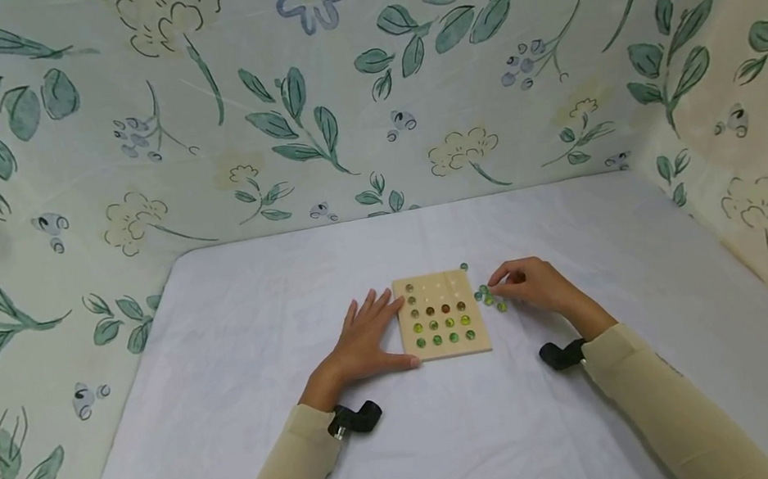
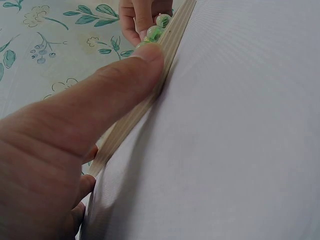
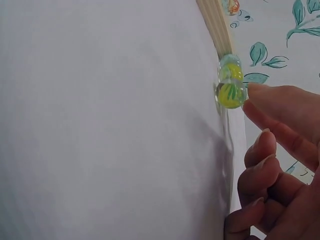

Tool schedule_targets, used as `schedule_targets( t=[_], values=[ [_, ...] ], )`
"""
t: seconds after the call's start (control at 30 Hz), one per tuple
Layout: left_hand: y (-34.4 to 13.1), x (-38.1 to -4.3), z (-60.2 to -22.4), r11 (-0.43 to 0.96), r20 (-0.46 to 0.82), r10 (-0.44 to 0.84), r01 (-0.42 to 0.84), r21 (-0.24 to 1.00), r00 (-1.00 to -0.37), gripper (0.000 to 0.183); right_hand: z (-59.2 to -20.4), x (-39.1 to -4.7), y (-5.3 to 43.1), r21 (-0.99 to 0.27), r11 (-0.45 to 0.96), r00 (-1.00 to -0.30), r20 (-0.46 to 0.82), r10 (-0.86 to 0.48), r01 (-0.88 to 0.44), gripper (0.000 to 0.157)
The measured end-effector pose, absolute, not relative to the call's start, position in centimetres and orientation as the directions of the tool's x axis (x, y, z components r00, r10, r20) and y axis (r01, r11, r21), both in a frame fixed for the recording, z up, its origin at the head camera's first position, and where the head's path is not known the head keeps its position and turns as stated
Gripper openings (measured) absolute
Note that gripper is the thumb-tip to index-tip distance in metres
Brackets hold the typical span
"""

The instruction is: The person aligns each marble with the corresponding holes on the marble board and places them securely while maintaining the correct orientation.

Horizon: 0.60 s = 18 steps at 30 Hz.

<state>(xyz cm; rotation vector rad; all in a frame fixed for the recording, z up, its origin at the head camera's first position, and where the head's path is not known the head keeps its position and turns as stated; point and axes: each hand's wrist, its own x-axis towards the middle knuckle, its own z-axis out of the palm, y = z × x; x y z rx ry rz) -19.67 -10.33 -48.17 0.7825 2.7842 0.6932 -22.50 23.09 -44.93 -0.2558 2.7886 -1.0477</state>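
Left hand lies spread, gripping nothing, against the near and left edges of the wooden board on the white surface. Three near rows look filled with marbles. Beside the board, the right hand reaches to loose marbles; whether it pinches one, I cannot tell. Two far rows, marbled only at left, seem left to fill.

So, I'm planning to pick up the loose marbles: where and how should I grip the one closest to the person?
Probably pinch the closest loose marble around its middle, from above and right: it is round, and the other loose marbles and the board lie to its left.
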Motion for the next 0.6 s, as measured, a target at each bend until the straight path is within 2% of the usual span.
schedule_targets(
  t=[0.6],
  values=[
    [-10.33,-19.55,-47.85,0.75,-0.036,0.533,0.451,0.484,-0.846,0.107,-45.31,-22.46,22.76,-0.63,0.771,-0.973,-0.1,-0.208,-0.1,0.017]
  ],
)
